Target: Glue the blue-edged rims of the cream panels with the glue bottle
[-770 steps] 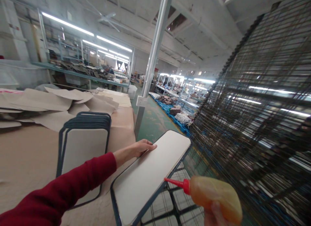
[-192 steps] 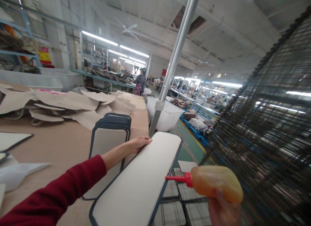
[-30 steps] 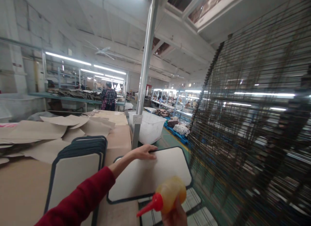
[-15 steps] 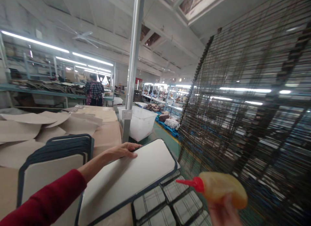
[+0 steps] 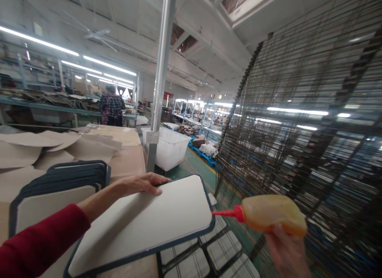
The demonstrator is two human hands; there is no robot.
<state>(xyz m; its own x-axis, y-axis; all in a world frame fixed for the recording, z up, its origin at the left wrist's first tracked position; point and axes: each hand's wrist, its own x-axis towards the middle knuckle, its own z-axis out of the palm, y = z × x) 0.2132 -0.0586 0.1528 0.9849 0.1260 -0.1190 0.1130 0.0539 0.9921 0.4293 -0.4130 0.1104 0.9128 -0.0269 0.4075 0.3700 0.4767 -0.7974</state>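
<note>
My left hand (image 5: 146,183) grips the far edge of a white panel with a dark blue rim (image 5: 143,218), thumb on top and fingers under the edge. The panel is held tilted in front of me. In my right hand (image 5: 285,246) is a yellowish squeeze glue bottle (image 5: 273,215) with a red pointed nozzle. Its tip is at the panel's right rim, near the corner; I cannot tell whether it touches. Left of the panel leans a stack of similar dark-rimmed panels (image 5: 56,202).
Beige sheets (image 5: 44,144) lie on the table at left. Below the panel are several smaller white rimmed pieces (image 5: 225,250). A wire rack (image 5: 298,122) rises at right. A metal post (image 5: 161,71) and a white bin (image 5: 170,148) stand ahead. A person (image 5: 112,104) is at a far bench.
The panel and my left hand have shifted slightly left. My right hand has raised the glue bottle and brought its nozzle from apart to the panel's right rim. The view has turned a little.
</note>
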